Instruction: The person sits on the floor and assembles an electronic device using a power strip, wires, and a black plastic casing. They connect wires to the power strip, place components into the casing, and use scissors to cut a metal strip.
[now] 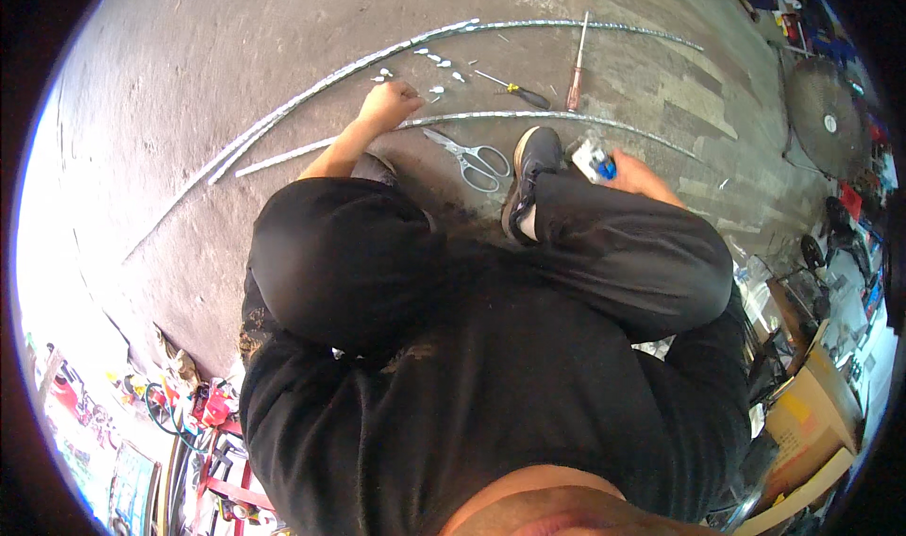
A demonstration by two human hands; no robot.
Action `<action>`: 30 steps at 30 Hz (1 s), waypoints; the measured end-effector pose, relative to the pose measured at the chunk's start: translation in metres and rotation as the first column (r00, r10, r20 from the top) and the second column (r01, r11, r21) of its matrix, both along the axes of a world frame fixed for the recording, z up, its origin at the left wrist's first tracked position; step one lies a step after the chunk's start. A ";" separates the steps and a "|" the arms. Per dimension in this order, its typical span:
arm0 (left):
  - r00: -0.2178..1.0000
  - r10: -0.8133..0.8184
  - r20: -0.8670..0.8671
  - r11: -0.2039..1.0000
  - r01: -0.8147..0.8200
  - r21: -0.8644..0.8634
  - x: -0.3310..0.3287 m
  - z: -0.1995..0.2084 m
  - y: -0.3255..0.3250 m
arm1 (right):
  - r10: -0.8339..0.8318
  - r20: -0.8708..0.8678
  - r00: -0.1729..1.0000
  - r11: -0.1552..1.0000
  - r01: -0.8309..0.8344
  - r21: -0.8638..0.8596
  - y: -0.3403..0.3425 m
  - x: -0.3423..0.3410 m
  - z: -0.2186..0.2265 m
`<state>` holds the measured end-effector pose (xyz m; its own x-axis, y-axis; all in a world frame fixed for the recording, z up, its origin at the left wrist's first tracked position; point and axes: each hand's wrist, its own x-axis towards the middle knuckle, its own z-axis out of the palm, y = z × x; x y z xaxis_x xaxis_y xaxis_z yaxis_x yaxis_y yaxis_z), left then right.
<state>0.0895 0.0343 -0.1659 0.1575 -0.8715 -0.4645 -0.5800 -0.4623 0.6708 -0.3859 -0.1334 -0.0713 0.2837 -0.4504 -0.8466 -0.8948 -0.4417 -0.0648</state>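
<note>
My left hand (385, 107) is low over the concrete floor, its fingers curled together; whatever may be between them is too small to make out. Around it lie several small white pieces (444, 63) with thin ends. A long, silvery, ribbed strip (528, 115) runs across the floor just beside that hand. My right hand (640, 179), next to my shoe, is closed around a small white and blue object (593, 162) whose kind I cannot tell. Between my feet is a pair of grey-handled scissors (481, 170), its blades pointing toward my left hand.
Farther out, more silvery strips (330, 72) curve over the floor. A yellow-and-black screwdriver (514, 90) lies near a longer one with a reddish handle (575, 83). A round fan (827, 119) stands at right, above a cardboard box (813, 409). Clutter fills the lower left.
</note>
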 end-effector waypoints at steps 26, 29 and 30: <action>0.857 -0.033 0.515 0.943 0.197 -0.267 0.055 0.004 -0.016 | 0.057 0.691 0.721 0.943 0.188 -0.273 0.012 0.318 -0.133; 0.872 -0.041 0.487 0.932 0.210 -0.297 0.058 0.025 0.027 | -0.112 0.836 0.538 0.924 0.365 -0.111 0.004 0.296 -0.123; 0.873 -0.055 0.485 0.939 0.211 -0.273 0.061 0.031 0.043 | -0.388 0.783 0.485 0.885 0.434 0.169 -0.005 0.291 -0.119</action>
